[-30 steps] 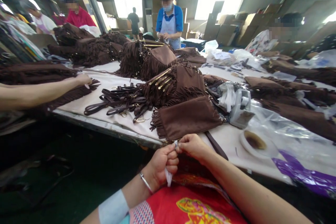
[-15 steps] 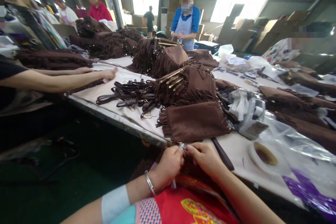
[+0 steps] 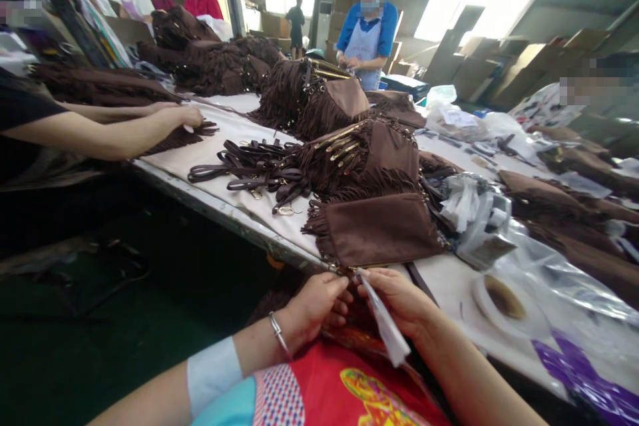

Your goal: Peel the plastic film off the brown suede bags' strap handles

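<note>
My right hand (image 3: 397, 296) pinches a thin white strip (image 3: 382, 319), which looks like paper or tissue and hangs down toward my lap. Close beside it, my left hand (image 3: 322, 303) is closed, thumb against curled fingers; whatever it grips is too small to make out. Both hands are at the table's front edge, just below a brown fringed bag (image 3: 384, 229) that lies flat, its gold-coloured hardware (image 3: 342, 269) showing by my fingertips. Behind that bag are more fringed bags (image 3: 362, 146) in a pile. Dark looped straps (image 3: 254, 170) with gold clips lie to the left.
At the left, a co-worker's hands (image 3: 180, 116) handle brown fringed material. To the right are a roll of tape (image 3: 482, 303), clear plastic bags (image 3: 559, 266) and purple plastic (image 3: 589, 366). A person in a blue top (image 3: 369, 33) stands across the table.
The white strip, bunched between my hands before, now hangs from my right hand. My left hand has moved slightly away from the right. The co-worker's hands have drawn back left.
</note>
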A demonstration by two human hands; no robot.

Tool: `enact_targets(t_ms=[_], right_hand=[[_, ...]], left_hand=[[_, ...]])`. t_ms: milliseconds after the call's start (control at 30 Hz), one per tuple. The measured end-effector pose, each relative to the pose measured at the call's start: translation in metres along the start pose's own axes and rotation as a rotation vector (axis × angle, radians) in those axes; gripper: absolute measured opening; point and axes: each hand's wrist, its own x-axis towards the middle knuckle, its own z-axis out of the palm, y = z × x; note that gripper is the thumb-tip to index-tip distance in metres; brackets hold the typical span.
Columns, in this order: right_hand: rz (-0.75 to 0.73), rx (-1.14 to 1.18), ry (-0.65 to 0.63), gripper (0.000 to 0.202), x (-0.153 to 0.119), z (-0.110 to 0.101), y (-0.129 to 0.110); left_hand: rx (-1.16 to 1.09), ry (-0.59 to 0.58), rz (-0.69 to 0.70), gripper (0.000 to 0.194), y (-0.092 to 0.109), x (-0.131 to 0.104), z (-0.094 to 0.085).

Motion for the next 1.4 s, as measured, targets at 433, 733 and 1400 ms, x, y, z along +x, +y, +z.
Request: enact_targets(t_ms=[433, 733, 1400], right_hand=[[-0.003, 0.03, -0.076, 0.031, 0.002, -0.006, 0.011], [-0.102, -0.388, 0.131, 0.032, -0.004, 0.007, 0.017], [-0.63, -1.706, 0.501, 0.012, -0.003, 0.014, 0.031]], left_hand=[[-0.185, -0.046, -0.087, 0.015, 0.0, 0.0, 0.004], [0.455, 0.221, 0.345, 0.018, 0.012, -0.01, 0.012], [0.324, 0.139, 0.19, 0.015, 0.016, 0.001, 0.018]])
